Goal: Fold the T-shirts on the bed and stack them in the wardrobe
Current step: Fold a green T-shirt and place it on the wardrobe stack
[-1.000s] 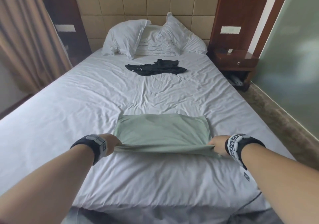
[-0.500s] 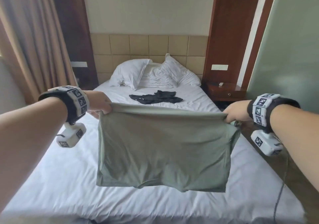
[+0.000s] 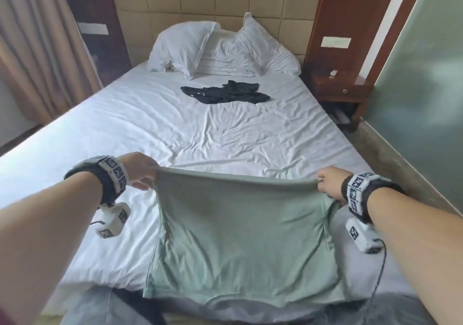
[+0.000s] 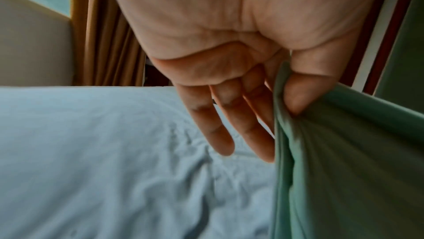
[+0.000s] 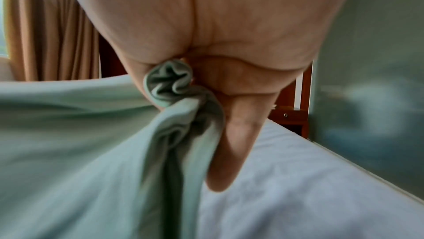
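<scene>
At the far left of the head view I see a beige curtain (image 3: 37, 49) hanging beside the bed (image 3: 125, 129), whose white sheet fills the middle of the frame. Moving right, my left hand (image 3: 140, 172) sits left of centre, pinching the upper left corner of the green T-shirt (image 3: 240, 229); in the left wrist view the thumb (image 4: 305, 87) presses the cloth against the forefinger side while the other fingers (image 4: 220, 125) hang straight and slightly apart, touching nothing. The green T-shirt spreads between both hands in the lower middle, its top edge lifted and taut, its lower part draping down to the near edge of the bed. Above it, in the upper middle, a crumpled black T-shirt (image 3: 225, 94) lies on the sheet just below two white pillows (image 3: 220, 46) at the headboard. Right of centre my right hand (image 3: 330, 184) clamps the upper right corner; the right wrist view shows bunched fabric (image 5: 169, 81) squeezed inside curled fingers, one finger (image 5: 231, 145) extended downward. At upper right stands a wooden nightstand (image 3: 340, 91).
</scene>
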Tool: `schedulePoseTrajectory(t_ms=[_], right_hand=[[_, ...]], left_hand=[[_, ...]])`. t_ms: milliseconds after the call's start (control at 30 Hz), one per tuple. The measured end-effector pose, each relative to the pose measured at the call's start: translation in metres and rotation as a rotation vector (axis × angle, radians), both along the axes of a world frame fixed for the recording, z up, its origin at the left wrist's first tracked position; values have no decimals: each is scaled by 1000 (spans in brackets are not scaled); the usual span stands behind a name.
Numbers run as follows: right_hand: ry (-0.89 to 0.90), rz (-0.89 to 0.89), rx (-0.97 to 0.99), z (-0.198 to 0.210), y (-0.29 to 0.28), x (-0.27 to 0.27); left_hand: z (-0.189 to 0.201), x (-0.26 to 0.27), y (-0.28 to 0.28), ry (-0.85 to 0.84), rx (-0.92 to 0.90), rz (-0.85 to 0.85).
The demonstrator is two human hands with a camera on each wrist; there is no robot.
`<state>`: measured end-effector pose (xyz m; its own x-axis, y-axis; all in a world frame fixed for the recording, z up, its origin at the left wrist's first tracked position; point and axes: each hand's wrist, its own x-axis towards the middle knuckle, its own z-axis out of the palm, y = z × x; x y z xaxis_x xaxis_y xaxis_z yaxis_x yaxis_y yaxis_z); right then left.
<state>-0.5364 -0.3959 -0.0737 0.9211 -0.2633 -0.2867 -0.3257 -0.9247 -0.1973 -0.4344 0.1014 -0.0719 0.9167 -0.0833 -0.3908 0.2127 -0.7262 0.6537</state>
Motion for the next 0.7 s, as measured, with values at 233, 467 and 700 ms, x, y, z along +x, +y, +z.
schedulePoseTrajectory(t_ms=[233, 467, 700], right_hand=[[-169, -196, 118, -35, -14, 51], [-232, -274, 108, -69, -36, 78], [-292, -243, 92, -78, -45, 124]], left_hand=[[-49, 47, -2, 50, -260, 210], [-85, 79, -13, 70, -303, 312], [-96, 120, -21, 24, -299, 377]])
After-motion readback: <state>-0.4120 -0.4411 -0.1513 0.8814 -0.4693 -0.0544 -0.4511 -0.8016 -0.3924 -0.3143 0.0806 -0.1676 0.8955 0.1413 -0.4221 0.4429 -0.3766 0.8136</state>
